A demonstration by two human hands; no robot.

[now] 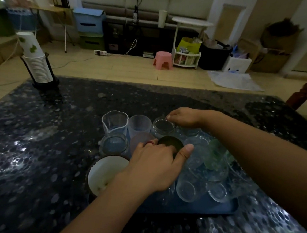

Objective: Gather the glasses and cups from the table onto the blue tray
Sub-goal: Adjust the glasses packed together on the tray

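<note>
A person's left hand (157, 163) gripped a dark cup (170, 142) while the right hand (183, 118) held a clear glass (163, 127) among crowded glassware on a blue tray (201, 208) atop a dark, patterned table (42, 142).

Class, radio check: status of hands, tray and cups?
Left hand grips dark cup. Right hand grips clear glass. Tray crowded. Nothing blocking.

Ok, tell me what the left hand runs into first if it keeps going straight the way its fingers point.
The left hand points up and slightly right, away from the person, gripping the dark cup. Straight on, it would probably meet the clear glass that the right hand holds by the rim, though depth is hard to judge.
</note>
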